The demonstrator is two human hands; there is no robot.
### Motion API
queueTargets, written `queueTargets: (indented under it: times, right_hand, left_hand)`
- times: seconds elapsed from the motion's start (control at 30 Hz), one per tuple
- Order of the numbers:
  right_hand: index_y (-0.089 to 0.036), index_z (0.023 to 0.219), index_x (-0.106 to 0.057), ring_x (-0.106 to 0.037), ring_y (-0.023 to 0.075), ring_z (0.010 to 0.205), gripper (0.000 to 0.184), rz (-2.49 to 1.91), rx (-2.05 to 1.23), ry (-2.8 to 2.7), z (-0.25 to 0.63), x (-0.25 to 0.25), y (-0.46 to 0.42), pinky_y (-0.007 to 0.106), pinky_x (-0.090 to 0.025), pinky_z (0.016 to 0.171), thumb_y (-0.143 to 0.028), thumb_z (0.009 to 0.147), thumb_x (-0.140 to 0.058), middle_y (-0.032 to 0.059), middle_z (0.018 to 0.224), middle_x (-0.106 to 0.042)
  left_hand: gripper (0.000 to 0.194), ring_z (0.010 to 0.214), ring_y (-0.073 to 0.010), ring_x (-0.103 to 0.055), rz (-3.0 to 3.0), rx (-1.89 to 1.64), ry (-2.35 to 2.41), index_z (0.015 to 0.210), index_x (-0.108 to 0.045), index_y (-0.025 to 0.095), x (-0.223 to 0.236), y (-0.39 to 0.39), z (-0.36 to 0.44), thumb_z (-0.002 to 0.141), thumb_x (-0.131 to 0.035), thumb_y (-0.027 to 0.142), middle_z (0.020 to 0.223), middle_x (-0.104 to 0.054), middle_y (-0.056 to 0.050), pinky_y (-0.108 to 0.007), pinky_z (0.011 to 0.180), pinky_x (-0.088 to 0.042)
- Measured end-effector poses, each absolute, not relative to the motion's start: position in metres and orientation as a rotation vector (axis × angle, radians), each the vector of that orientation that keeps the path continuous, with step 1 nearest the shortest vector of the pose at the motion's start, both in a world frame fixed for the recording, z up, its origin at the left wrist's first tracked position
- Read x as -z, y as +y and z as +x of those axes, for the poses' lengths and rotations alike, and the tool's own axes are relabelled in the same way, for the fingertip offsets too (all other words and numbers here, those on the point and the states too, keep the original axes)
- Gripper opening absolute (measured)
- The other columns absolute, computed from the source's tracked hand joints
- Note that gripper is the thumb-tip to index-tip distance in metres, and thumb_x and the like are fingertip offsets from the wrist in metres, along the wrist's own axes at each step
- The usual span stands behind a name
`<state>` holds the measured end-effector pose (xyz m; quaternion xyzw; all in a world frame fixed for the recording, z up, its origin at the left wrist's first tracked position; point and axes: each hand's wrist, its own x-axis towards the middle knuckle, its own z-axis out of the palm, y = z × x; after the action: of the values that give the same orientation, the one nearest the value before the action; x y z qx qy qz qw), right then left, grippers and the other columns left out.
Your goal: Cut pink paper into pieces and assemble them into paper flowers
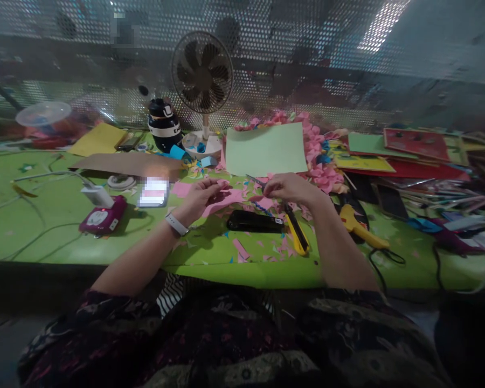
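Note:
My left hand (204, 196) is closed, thumb and fingers pinching a small piece of pink paper (223, 185) above the table. To its right, my right hand (286, 188) is wrapped round a pair of scissors (255, 180), whose blades point left toward the paper; its handles are hidden in my fingers. Pink paper scraps lie beneath both hands. Just in front of them are a black stapler (254, 221) and a yellow utility knife (297, 231). Behind them is a pale green sheet (264, 148), with a heap of pink paper pieces (315, 143) around it.
A small fan (202, 73) and a dark jug (164, 129) stand at the back. Left are a lit phone (153, 193), brown card (125, 163) and a purple power socket (103, 216) with cables. A yellow glue gun (361, 228) and stacked coloured sheets (416, 145) lie right.

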<state>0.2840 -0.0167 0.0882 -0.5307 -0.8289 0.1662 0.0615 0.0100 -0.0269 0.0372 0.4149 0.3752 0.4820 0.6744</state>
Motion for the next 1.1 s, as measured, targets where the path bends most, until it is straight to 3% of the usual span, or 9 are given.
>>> queueTargets:
  times: [0.13, 0.23, 0.33, 0.5, 0.7, 0.9, 1.1]
  right_hand:
    - [-0.023, 0.081, -0.08, -0.069, 0.0191, 0.091, 0.018, -1.119, -0.506, -2.354, 0.269, -0.077, -0.018, 0.034, -0.053, 0.085, -0.016, 0.081, -0.064, 0.0056, 0.101, -0.075]
    - [-0.025, 0.082, -0.081, -0.069, 0.0186, 0.089, 0.013, -0.879, -0.545, -2.197, 0.253, -0.068, -0.022, 0.035, -0.055, 0.083, -0.022, 0.083, -0.068, 0.0051, 0.097, -0.075]
    - [-0.026, 0.082, -0.08, -0.068, 0.019, 0.09, 0.01, -0.789, -0.593, -2.016, 0.239, -0.061, -0.026, 0.036, -0.056, 0.083, -0.025, 0.083, -0.07, 0.0055, 0.097, -0.074]
    - [-0.025, 0.076, -0.076, -0.067, 0.0198, 0.094, 0.009, -0.822, -0.747, -1.863, 0.224, -0.057, -0.031, 0.04, -0.055, 0.09, -0.023, 0.08, -0.068, 0.0051, 0.098, -0.074]
    - [-0.021, 0.079, -0.071, -0.067, 0.0191, 0.09, 0.007, -0.893, -0.824, -1.787, 0.215, -0.053, -0.032, 0.037, -0.056, 0.086, -0.027, 0.078, -0.067, 0.0047, 0.091, -0.073]
    - [-0.019, 0.101, -0.063, -0.064, 0.0147, 0.076, 0.023, -1.076, -0.93, -1.73, 0.21, -0.062, -0.043, 0.029, -0.054, 0.068, -0.037, 0.087, -0.061, 0.0039, 0.092, -0.07]
    - [-0.021, 0.1, -0.06, -0.066, 0.0165, 0.079, 0.028, -1.072, -0.979, -1.795, 0.204, -0.063, -0.051, 0.031, -0.056, 0.071, -0.039, 0.082, -0.071, 0.0033, 0.09, -0.07]
  left_hand:
    - [0.016, 0.088, -0.0157, -0.073, 0.985, -1.036, 0.786, 0.084, -0.075, 0.016, -0.033, -0.029, 0.01, 0.077, -0.085, 0.027, 0.092, -0.079, -0.006, -0.029, 0.082, -0.056]
    - [0.025, 0.097, -0.0167, -0.072, 1.025, -0.99, 0.73, 0.081, -0.075, 0.016, -0.029, -0.031, 0.011, 0.068, -0.091, 0.031, 0.099, -0.079, -0.006, -0.032, 0.091, -0.054]
    - [0.029, 0.093, -0.0166, -0.072, 1.022, -0.937, 0.7, 0.079, -0.076, 0.017, -0.025, -0.034, 0.013, 0.062, -0.094, 0.033, 0.1, -0.079, -0.006, -0.034, 0.092, -0.055]
    - [0.029, 0.081, -0.0153, -0.07, 1.02, -0.938, 0.687, 0.077, -0.078, 0.018, -0.027, -0.039, 0.017, 0.061, -0.095, 0.036, 0.088, -0.078, -0.004, -0.034, 0.082, -0.056]
    - [0.031, 0.071, -0.0141, -0.067, 1.12, -1.014, 0.712, 0.077, -0.077, 0.017, -0.031, -0.045, 0.021, 0.063, -0.093, 0.039, 0.079, -0.076, -0.004, -0.033, 0.074, -0.056]
    - [0.048, 0.073, -0.0128, -0.068, 1.204, -1.275, 0.749, 0.115, -0.071, 0.022, -0.036, -0.05, 0.024, 0.071, -0.089, 0.032, 0.078, -0.073, 0.001, -0.029, 0.073, -0.055]
    - [0.043, 0.077, -0.0139, -0.071, 1.176, -1.332, 0.766, 0.112, -0.07, 0.019, -0.032, -0.045, 0.023, 0.074, -0.086, 0.031, 0.082, -0.075, 0.0, -0.031, 0.079, -0.058]
